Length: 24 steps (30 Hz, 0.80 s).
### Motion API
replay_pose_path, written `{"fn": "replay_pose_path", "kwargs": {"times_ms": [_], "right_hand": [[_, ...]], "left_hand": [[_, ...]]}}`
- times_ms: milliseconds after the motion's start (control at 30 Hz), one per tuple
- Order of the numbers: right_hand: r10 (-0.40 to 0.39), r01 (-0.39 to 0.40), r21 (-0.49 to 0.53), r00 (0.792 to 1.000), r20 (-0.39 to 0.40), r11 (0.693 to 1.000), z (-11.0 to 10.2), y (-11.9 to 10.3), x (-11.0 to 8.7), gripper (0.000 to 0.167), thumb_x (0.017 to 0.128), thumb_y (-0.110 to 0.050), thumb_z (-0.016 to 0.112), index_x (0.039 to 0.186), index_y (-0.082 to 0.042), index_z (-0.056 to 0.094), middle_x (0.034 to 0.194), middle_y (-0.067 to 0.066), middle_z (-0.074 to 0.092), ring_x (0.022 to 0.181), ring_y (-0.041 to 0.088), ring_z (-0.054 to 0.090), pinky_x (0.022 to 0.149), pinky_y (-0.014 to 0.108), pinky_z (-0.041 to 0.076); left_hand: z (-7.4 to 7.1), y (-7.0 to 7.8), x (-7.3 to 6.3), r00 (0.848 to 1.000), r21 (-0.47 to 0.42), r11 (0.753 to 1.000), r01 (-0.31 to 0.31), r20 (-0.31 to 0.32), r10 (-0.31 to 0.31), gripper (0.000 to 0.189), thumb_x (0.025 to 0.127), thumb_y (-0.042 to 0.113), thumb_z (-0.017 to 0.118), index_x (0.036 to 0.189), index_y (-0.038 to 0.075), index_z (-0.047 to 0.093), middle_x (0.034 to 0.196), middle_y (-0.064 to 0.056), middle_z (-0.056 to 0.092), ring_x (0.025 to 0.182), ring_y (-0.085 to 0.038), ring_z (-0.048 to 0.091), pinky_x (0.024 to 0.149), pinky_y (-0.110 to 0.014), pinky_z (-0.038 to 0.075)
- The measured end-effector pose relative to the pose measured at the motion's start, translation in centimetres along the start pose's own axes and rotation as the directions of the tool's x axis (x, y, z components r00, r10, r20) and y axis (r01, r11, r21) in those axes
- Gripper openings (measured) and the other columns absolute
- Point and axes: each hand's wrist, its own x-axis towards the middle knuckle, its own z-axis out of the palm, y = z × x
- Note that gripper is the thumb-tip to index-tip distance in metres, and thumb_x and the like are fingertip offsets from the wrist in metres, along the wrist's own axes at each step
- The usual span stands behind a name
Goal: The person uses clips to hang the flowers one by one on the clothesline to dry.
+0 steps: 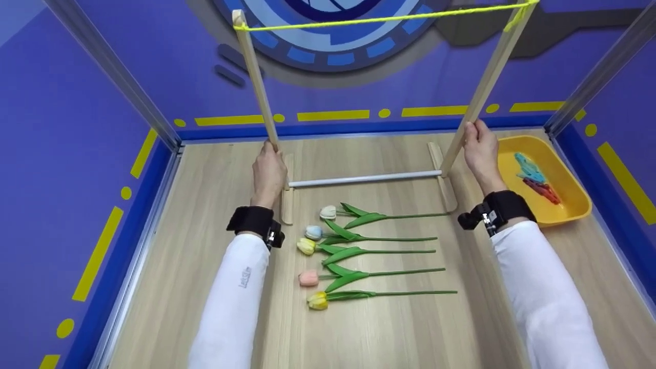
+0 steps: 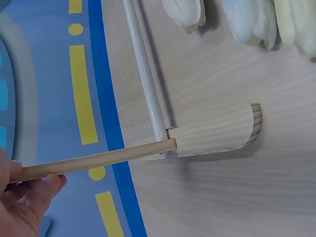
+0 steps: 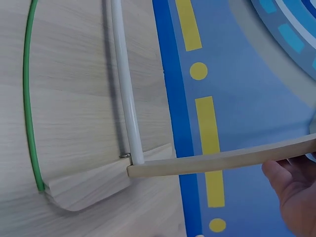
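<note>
A wooden frame stands on the table, its two upright posts joined low down by a white rod [image 1: 364, 179] and at the top by a yellow string [image 1: 384, 19]. My left hand [image 1: 269, 171] grips the left post [image 1: 258, 87] near its lower part; the left wrist view shows fingers and thumb around that post [image 2: 98, 160]. On the other side my right hand [image 1: 480, 154] holds the right post [image 1: 487, 82], with the thumb against the wood [image 3: 237, 159] in the right wrist view. Each post rises from a flat wooden foot [image 1: 287, 207].
Several artificial tulips lie in a row between my forearms: a white tulip [image 1: 328, 212], a blue tulip [image 1: 313, 232], a pink tulip [image 1: 308, 278] and yellow ones [image 1: 318, 301]. The white tulip's stem end meets the right foot [image 1: 447, 197]. A yellow basin [image 1: 569, 218] at right holds colored clothespins [image 1: 530, 169].
</note>
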Motion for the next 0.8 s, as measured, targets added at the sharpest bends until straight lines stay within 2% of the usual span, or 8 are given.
{"fn": "replay_pose_path", "kwargs": {"times_ms": [67,167,267,433,667,800], "right_hand": [[-0.007,0.006,0.029,1.0,0.012,1.0,0.2,0.0,-0.3,0.052,0.107,-0.041,0.034,0.145,-0.009,0.047,0.132,0.018,0.058,0.123,0.027,0.056,0.106,0.039,0.049],[-0.042,0.041,0.055,0.999,0.015,0.998,0.3,-0.1,-0.6,0.05,0.107,-0.037,0.036,0.145,-0.006,0.046,0.136,0.022,0.056,0.13,0.033,0.054,0.11,0.048,0.044],[-0.056,0.055,0.065,0.998,0.017,0.996,0.4,-0.3,-0.8,0.05,0.108,-0.035,0.036,0.146,-0.005,0.046,0.137,0.023,0.055,0.131,0.034,0.053,0.111,0.049,0.043],[-0.034,0.028,0.104,0.998,0.055,0.994,0.5,-1.1,-1.5,0.049,0.107,-0.034,0.037,0.148,-0.006,0.043,0.14,0.022,0.052,0.136,0.034,0.05,0.113,0.048,0.041],[-0.037,0.03,0.108,0.997,0.062,0.994,0.7,-0.2,-2.2,0.05,0.107,-0.033,0.037,0.148,-0.006,0.042,0.14,0.023,0.052,0.137,0.035,0.049,0.111,0.046,0.042],[-0.032,0.023,0.119,0.997,0.071,0.993,0.9,-1.1,-3.1,0.048,0.108,-0.029,0.038,0.148,-0.003,0.042,0.142,0.024,0.05,0.137,0.036,0.048,0.111,0.047,0.042]], "left_hand": [[-0.3,-0.2,0.0,1.0,-0.002,1.0,-0.004,-0.005,0.004,0.028,0.106,0.012,0.043,0.128,-0.003,0.049,0.115,-0.022,0.063,0.097,-0.037,0.067,0.078,-0.046,0.056],[-0.7,-0.5,0.1,1.0,-0.004,1.0,-0.013,-0.007,0.013,0.029,0.106,0.012,0.044,0.13,-0.003,0.049,0.116,-0.023,0.063,0.096,-0.037,0.067,0.076,-0.046,0.056],[-1.1,-0.7,0.2,1.0,-0.001,1.0,-0.008,-0.007,0.008,0.031,0.106,0.013,0.043,0.133,-0.003,0.048,0.117,-0.023,0.063,0.095,-0.038,0.067,0.075,-0.046,0.057],[-1.5,-1.1,0.2,1.0,-0.004,1.0,0.006,-0.012,-0.006,0.034,0.106,0.014,0.042,0.136,-0.002,0.045,0.12,-0.024,0.062,0.097,-0.037,0.068,0.077,-0.046,0.057],[-1.7,-1.6,-0.2,1.0,0.002,1.0,0.007,-0.011,-0.007,0.031,0.106,0.013,0.042,0.133,-0.003,0.048,0.119,-0.024,0.062,0.098,-0.038,0.068,0.076,-0.046,0.057],[-1.8,-2.1,-0.3,1.0,0.012,1.0,0.015,-0.014,-0.015,0.031,0.106,0.012,0.042,0.133,-0.003,0.047,0.12,-0.024,0.062,0.099,-0.038,0.068,0.078,-0.047,0.057]]}}
